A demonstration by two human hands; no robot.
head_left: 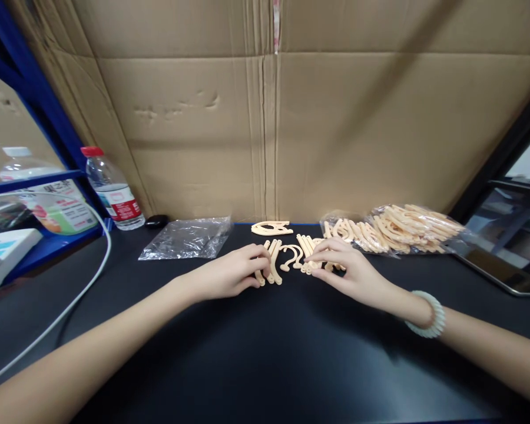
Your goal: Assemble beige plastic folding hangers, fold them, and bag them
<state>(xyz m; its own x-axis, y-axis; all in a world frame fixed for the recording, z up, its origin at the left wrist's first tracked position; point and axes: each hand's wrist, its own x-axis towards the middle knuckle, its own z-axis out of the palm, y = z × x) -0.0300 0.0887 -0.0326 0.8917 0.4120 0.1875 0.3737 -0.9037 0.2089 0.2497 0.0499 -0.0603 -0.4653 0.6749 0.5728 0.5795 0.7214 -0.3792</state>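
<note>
Beige plastic hanger arms (pixel 274 265) lie in a slanted row on the black table. My left hand (pixel 236 272) is at the left end of this row, its fingers and thumb closed around the leftmost arm. Two curved hanger hooks (pixel 297 257) rest between my hands. A second group of hanger arms (pixel 305 244) lies to their right. My right hand (pixel 351 268) is over this group, thumb and forefinger pinching a small beige hanger piece (pixel 312 265); more beige parts show partly under the palm. Behind them lies a folded hanger (pixel 271 227).
Clear bags of beige hanger parts (pixel 410 228) lie at the back right, beside a dark-screened tablet (pixel 507 241). A flat clear bag (pixel 188 238) and a red-capped bottle (pixel 115 191) are at left. A white cable (pixel 90 268) crosses the left side; cardboard (pixel 194 135) stands behind.
</note>
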